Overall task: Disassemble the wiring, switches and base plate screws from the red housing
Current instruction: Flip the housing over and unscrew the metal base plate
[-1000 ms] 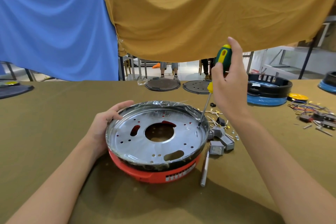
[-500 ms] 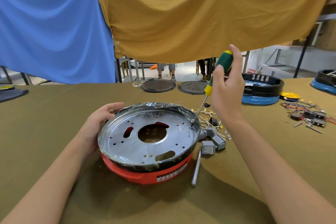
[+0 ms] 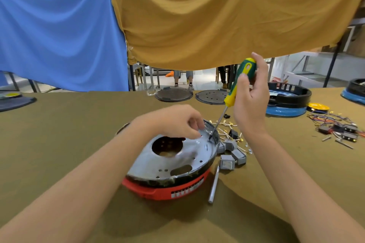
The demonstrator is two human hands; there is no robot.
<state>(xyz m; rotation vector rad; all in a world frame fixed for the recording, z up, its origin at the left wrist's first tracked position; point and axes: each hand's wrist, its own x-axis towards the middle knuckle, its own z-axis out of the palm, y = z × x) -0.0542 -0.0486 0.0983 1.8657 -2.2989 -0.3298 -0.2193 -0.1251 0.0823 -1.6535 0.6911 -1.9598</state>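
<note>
One red housing (image 3: 169,189) is sitting on the brown table (image 3: 59,134), near the middle, topped by one shiny metal base plate (image 3: 173,160) with a large round hole and several smaller holes and slots. The plate's rim is looking dark and wrapped in clear film, and the housing's front is showing a white striped label.

The right hand (image 3: 249,100) is gripping one green and yellow screwdriver (image 3: 240,83), whose tip is resting on the plate near its right edge. The left hand (image 3: 173,122) is hovering over the plate with curled fingers pinched together just beside that tip; whether they are holding anything I cannot tell.

About four gray switches (image 3: 232,154) are lying just right of the housing among loose wires (image 3: 227,127), and one silver rod (image 3: 214,185) is lying beside it.
</note>
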